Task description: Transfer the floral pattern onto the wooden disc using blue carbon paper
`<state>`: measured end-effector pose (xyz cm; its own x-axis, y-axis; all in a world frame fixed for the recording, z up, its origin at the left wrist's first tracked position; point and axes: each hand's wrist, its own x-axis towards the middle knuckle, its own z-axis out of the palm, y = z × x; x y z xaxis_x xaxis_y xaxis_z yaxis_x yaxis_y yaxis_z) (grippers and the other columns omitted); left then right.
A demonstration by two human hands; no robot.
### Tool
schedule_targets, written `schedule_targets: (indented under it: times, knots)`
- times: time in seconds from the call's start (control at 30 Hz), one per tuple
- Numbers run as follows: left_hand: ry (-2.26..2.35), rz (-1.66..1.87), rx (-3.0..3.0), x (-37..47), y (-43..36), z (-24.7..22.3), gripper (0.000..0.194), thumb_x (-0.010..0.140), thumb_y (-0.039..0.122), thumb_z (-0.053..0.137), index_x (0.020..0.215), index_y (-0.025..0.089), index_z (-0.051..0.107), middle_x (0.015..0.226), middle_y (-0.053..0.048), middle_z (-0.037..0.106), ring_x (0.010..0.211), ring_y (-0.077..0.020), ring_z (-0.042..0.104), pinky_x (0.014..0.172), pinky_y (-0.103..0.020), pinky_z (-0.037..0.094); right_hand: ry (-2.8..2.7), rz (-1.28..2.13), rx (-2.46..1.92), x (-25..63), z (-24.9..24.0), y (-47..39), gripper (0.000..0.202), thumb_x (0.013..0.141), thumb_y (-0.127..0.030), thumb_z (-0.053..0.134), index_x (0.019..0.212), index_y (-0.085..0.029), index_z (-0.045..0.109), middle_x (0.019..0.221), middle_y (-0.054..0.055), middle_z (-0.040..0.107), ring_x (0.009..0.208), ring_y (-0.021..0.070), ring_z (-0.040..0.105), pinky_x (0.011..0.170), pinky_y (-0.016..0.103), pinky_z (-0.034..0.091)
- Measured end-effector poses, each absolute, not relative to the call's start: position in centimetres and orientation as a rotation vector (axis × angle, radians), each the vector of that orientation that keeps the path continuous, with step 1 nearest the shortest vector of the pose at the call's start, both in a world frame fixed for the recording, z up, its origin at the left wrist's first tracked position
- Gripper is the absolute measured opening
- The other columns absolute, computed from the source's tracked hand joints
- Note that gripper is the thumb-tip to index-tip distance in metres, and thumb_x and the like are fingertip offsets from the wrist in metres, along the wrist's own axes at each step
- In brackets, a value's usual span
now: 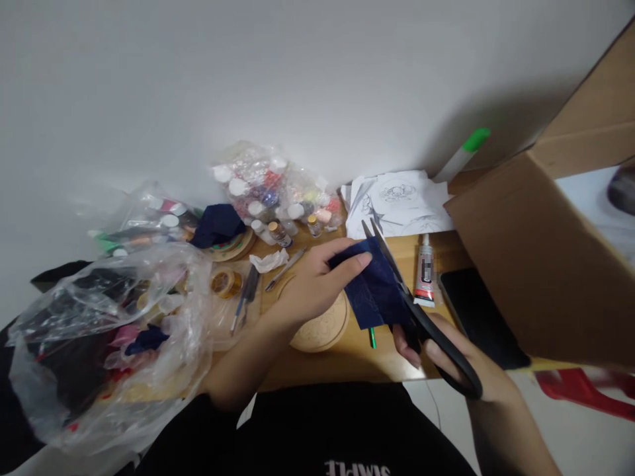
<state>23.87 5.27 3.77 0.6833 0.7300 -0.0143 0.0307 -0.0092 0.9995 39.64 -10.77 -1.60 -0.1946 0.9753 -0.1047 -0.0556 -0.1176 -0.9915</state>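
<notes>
A piece of dark blue fabric [372, 291] with faint drawn lines hangs over the table, its upper part pinched between the thumb and fingers of my left hand [320, 277]. My right hand [454, 354] grips the black handles of a pair of scissors [397, 271]. Their blades point up and away, slightly parted at the tips, and lie along the right edge of the fabric. Below the fabric, partly hidden by it and by my left hand, a round carved wooden disc [322, 327] rests on the table.
Bags of small bottles [262, 188] and paper drawings [397, 198] lie by the wall. A glue tube [425, 274], black phone [479, 317] and cardboard box [540, 271] stand right. At left are a clear plastic bag [114, 344], an amber jar [226, 283] and tools [245, 297].
</notes>
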Motion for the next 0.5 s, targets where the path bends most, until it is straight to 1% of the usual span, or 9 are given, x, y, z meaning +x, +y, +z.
schedule_targets:
  times: [0.1, 0.23, 0.3, 0.5]
  knots:
    - [0.645, 0.574, 1.457, 25.3, 5.4, 3.2, 0.015, 0.079, 0.031, 0.062, 0.075, 0.017, 0.065, 0.070, 0.003, 0.061, 0.066, -0.0092, 0.054, 0.064, -0.020, 0.044, -1.215, 1.465, -1.168, 40.2, -1.8, -11.1, 0.044, 0.089, -0.058, 0.038, 0.083, -0.017, 0.049, 0.067, 0.001, 0.045, 0.059, 0.0095, 0.040, 0.054, 0.023, 0.034]
    - [0.674, 0.499, 1.430, 27.3, 5.6, 2.5, 0.017, 0.078, 0.032, 0.062, 0.074, 0.016, 0.065, 0.070, 0.002, 0.060, 0.067, -0.0095, 0.053, 0.065, -0.021, 0.044, -1.170, 1.453, -1.257, 41.2, -2.1, -11.5, 0.047, 0.088, -0.061, 0.036, 0.079, -0.016, 0.049, 0.066, 0.000, 0.045, 0.058, 0.0095, 0.042, 0.055, 0.024, 0.036]
    - [0.690, 0.469, 1.446, 28.2, 5.8, 2.3, 0.018, 0.078, 0.033, 0.062, 0.074, 0.016, 0.065, 0.071, 0.001, 0.061, 0.069, -0.0104, 0.053, 0.066, -0.022, 0.044, -1.130, 1.435, -1.294, 41.6, -2.3, -11.7, 0.047, 0.088, -0.062, 0.037, 0.077, -0.017, 0.048, 0.065, 0.001, 0.045, 0.057, 0.0096, 0.042, 0.054, 0.023, 0.037]
    - [0.695, 0.417, 1.455, 29.8, 6.2, 1.6, 0.016, 0.077, 0.032, 0.061, 0.077, 0.017, 0.066, 0.076, 0.000, 0.063, 0.074, -0.0117, 0.055, 0.071, -0.024, 0.045, -1.033, 1.506, -1.239, 42.5, -3.2, -11.7, 0.048, 0.087, -0.063, 0.036, 0.081, -0.017, 0.049, 0.062, 0.000, 0.044, 0.057, 0.0105, 0.042, 0.055, 0.025, 0.035]
